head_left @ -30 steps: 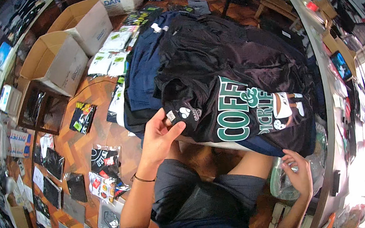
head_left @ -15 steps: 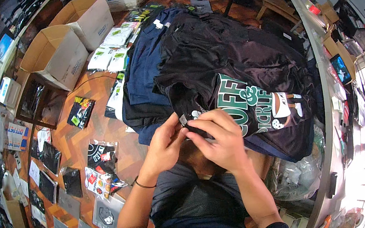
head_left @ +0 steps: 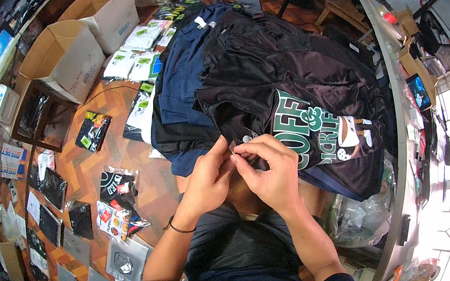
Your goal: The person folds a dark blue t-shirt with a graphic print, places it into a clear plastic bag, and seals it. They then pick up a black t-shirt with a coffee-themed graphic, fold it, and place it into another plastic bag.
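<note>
A black shirt [head_left: 238,76] with a green and white print of letters and a cup lies spread in front of me, its collar end toward me. My left hand [head_left: 207,175] is closed, thumb and forefinger pinching the shirt at its collar. Fingertip to fingertip with it, my right hand [head_left: 267,163] pinches the same collar spot. A small tag [head_left: 232,146] shows edge-on between the fingers; most of it is hidden. Underneath and to the left lie navy shirts [head_left: 178,83] in a pile.
Open cardboard boxes [head_left: 69,65] stand at the far left. Bagged folded shirts [head_left: 93,132] and flat packets [head_left: 80,246] cover parts of the wooden floor on the left. A long table edge [head_left: 398,172] runs along the right, with a phone [head_left: 418,91] near it. Clear plastic bags [head_left: 360,216] lie below it.
The small grey tag, seen face-on before, is now turned edge-on between my fingertips. Both hands stay at the collar; the view has shifted slightly.
</note>
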{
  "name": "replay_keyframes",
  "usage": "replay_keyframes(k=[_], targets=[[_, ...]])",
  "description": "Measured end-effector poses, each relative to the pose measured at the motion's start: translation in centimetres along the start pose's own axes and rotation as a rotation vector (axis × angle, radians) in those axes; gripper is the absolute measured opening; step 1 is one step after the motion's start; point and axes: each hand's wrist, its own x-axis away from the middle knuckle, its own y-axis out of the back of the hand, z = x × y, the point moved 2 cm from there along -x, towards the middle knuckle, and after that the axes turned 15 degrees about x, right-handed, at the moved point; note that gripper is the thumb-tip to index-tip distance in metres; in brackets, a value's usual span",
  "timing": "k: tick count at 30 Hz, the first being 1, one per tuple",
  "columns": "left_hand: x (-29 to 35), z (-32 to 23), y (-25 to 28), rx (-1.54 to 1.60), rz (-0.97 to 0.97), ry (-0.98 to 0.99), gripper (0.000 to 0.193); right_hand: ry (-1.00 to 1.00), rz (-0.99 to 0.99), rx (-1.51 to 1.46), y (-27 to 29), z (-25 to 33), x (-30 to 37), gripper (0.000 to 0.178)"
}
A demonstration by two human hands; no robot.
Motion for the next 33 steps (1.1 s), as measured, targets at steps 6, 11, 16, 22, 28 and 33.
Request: replay_keyframes(k=[6, 11, 16, 22, 28, 33], targets=[[0.1, 0.0, 0.3, -0.157, -0.004, 0.014, 0.057, 0.062, 0.019, 0.079, 0.1, 0.5, -0.1, 0.011], [0.2, -0.9, 0.6, -0.299, -0.004, -0.026, 0.064, -0.121, 0.177, -0.064, 0.7, 0.5, -0.9, 0.005], [0.5, -2.1, 0.6, -0.347, 0.024, -0.1, 0.061, 0.159, 0.143, 0.121, 1.2, -0.5, -2.0, 0.007], [0.5, -2.5, 0.6, -0.367, -0.016, -0.044, 0.064, 0.337, 0.107, 0.384, 2.8, -1.2, -4.1, 0.012], [0.3, -2.7, 1.3, -0.403, -0.015, 0.016, 0.071, 0.188, -0.084, 0.325, 4.2, -4.1, -4.9, 0.013], [1.9, -2.4, 0.8, -0.499, -0.337, -0.332, 0.068, 0.177, -0.191, 0.32, 7.2, -4.4, -3.2, 0.017]])
